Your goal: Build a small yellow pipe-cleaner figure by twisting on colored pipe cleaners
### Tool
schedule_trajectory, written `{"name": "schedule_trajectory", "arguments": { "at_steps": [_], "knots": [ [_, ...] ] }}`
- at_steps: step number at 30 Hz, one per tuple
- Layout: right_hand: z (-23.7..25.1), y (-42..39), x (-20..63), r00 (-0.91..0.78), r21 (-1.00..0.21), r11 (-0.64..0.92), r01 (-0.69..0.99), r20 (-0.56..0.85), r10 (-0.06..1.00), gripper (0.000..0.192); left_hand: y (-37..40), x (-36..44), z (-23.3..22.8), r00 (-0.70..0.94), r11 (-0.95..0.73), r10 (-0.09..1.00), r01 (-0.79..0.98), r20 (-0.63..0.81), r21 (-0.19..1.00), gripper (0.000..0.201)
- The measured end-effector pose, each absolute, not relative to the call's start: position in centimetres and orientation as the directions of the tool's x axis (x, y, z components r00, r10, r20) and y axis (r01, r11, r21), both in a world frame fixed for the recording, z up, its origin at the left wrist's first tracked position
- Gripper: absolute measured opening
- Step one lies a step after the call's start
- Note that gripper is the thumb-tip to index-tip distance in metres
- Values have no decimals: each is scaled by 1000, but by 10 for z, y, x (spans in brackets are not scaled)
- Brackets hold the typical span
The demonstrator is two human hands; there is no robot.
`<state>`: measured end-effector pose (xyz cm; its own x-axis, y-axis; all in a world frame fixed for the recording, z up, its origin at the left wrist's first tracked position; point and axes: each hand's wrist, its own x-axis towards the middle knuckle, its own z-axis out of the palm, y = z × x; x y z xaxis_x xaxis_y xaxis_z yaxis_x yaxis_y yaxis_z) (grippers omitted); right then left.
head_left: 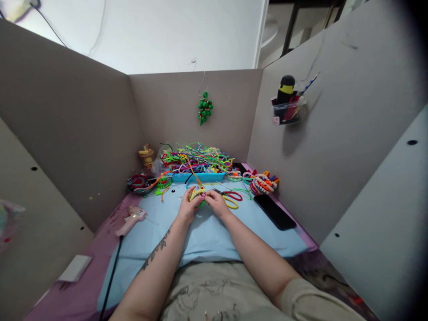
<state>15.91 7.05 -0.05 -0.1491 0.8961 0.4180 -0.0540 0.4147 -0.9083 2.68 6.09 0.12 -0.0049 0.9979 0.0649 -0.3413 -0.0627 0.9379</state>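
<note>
My left hand [189, 206] is closed around a small yellow knotted cord piece [197, 192] with touches of pink and green. My right hand [216, 203] pinches the piece's right side, its fingertips close to those of the left. From the piece an orange cord [195, 171] seems to run up toward the heap behind. Just right of my right hand lie scissors [232, 196] with one red and one yellow handle loop. The finer knots are partly hidden by my fingers.
Behind my hands, a blue tray [179, 177] holds a tangle of coloured cords [200, 156]. A pink glue gun [132, 222] lies left, its black cable trailing forward. At right are a black phone [274, 212] and a striped knotted bundle [263, 183]. Grey panels [230, 107] enclose the table.
</note>
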Motion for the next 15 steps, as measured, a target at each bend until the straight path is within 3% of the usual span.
{"name": "schedule_trajectory", "arguments": {
  "at_steps": [8, 15],
  "knots": [
    [-8, 75, 158, -98, -907, 396, -145, 411, 906, 14, 60, 27, 3, 50, -18, 998, -447, 45, 894, 65],
    [-12, 80, 155, -62, -916, 228, -329, 262, 963, 19, 59, 29, 5, 39, -48, 997, -426, 71, 903, 65]
  ]
}}
